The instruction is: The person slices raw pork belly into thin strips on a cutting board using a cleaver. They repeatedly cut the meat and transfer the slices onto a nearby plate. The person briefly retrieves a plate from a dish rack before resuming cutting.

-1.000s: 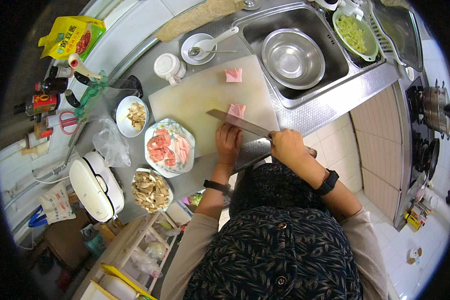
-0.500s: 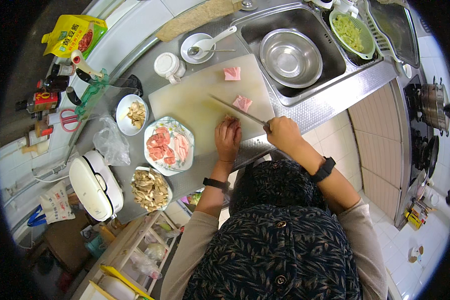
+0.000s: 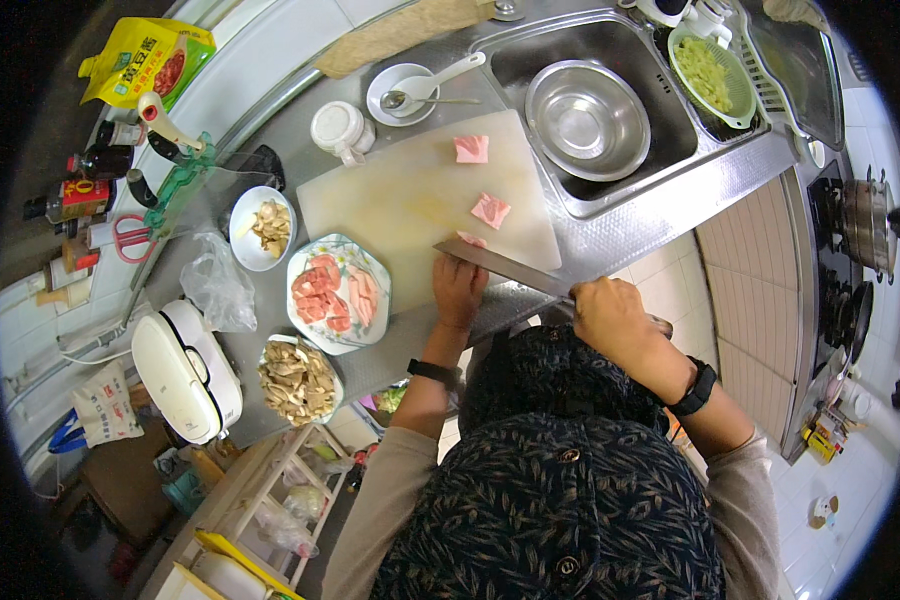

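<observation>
My right hand [image 3: 615,318] is wrapped round the handle of a kitchen knife [image 3: 515,270]. The blade slants up and left across the near edge of a pale cutting board [image 3: 370,210]. Against the blade's tip end, my left hand [image 3: 460,288] has its fingers curled down on the board. A small bit of raw meat [image 3: 472,239] shows just beyond the blade; the part under the fingers is hidden. Two pink meat pieces, one nearer [image 3: 490,210] and one farther [image 3: 471,150], lie apart on the board.
Left of the board stand a plate of sliced meat [image 3: 345,335], a bowl of mushrooms [image 3: 315,405] and a bowl of chopped pieces [image 3: 238,225]. Behind are a white lidded jar [image 3: 337,128] and a bowl with spoons [image 3: 375,95]. A steel basin [image 3: 625,150] sits in the sink at right.
My right hand has moved right and nearer, and the knife blade has come nearer to lie beside my left fingers. My left hand has shifted slightly nearer.
</observation>
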A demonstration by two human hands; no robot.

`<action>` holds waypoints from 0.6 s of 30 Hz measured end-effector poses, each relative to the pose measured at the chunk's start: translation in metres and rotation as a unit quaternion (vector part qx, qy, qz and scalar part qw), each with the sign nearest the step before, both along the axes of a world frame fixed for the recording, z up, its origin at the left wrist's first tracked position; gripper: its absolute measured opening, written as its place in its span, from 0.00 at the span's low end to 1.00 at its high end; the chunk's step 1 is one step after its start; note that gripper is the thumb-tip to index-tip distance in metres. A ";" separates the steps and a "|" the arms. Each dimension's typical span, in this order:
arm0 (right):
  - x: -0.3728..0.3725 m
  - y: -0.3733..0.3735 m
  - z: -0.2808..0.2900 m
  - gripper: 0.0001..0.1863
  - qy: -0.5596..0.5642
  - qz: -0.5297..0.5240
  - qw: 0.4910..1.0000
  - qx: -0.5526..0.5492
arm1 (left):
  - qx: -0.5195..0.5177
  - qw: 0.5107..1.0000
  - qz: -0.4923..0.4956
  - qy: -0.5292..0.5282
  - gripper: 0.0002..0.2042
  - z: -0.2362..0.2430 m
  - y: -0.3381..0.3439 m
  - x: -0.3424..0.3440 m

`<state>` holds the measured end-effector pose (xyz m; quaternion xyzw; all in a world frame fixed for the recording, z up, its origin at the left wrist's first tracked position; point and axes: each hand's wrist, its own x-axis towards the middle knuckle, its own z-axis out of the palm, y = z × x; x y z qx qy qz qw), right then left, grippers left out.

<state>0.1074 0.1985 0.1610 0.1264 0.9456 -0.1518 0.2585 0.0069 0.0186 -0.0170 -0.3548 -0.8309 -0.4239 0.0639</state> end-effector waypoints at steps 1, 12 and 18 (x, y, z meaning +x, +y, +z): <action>-0.002 -0.001 -0.002 0.05 0.001 0.005 1.000 0.000 | 0.001 1.000 -0.001 0.009 0.16 0.000 0.000 0.000; -0.050 -0.020 -0.036 0.06 -0.032 0.010 0.999 -0.011 | 0.033 0.999 -0.009 0.005 0.12 0.000 0.002 -0.003; -0.076 -0.027 -0.064 0.07 -0.013 0.021 0.999 -0.029 | 0.006 1.000 0.026 0.009 0.11 -0.021 -0.003 0.009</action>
